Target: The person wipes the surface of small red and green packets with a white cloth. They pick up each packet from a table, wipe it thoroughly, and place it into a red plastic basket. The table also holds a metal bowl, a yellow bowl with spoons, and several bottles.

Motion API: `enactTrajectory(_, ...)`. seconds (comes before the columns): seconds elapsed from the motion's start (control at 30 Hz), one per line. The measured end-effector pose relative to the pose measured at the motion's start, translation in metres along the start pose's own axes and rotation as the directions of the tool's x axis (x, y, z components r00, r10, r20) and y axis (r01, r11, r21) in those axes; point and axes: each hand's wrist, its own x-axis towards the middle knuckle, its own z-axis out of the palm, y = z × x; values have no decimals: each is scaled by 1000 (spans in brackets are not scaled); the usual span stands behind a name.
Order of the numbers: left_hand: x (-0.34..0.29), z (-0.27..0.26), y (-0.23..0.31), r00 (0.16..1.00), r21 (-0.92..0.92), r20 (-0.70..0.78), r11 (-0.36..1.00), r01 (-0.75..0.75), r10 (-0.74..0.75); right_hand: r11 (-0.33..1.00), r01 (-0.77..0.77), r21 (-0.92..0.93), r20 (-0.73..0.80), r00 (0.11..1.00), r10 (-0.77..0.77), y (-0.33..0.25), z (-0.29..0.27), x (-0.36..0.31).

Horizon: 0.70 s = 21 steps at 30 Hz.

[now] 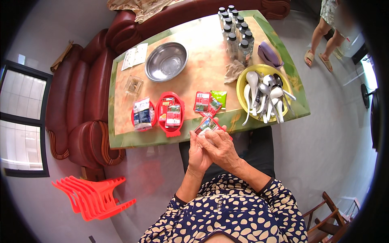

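At the table's near edge, my left hand [199, 155] holds a small red packet [206, 124] with a picture on its face. Over it bends my right hand [223, 149], its closed fingers pressing a white wad [208, 136], perhaps tissue or cloth, against the packet; the fingers hide most of the wad. Just beyond lie more red packets [202, 101] beside a green packet [219, 96]. To the left, a red oval tray [181, 108] contains several similar packets. Next to that, a blue and white pack [142, 115] rests in another red tray [153, 113].
A yellow basin [240, 87] full of spoons stands right, with a crumpled cloth [234, 71], a purple pouch [269, 56] and several black-capped bottles [232, 45] behind. Left are a steel bowl [166, 61] and a clear box [133, 85]. A person's legs [322, 40] show far right.
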Motion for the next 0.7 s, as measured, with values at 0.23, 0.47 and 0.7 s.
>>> enactTrajectory(0.23, 1, -14, 5, 998, -25, -49, 998, -49, 47, 999, 41, -5, 116, 992, -40, 4, -23, -29)
enactTrajectory(0.47, -1, -41, 12, 982, -2, -171, 997, -81, 79, 831, -482, 276, 51, 871, 488, 36, -40, -38)
enactTrajectory(0.7, 2, -23, -11, 972, 169, -194, 981, -100, 133, 60, -676, 735, 529, 626, 573, 33, -25, -15)
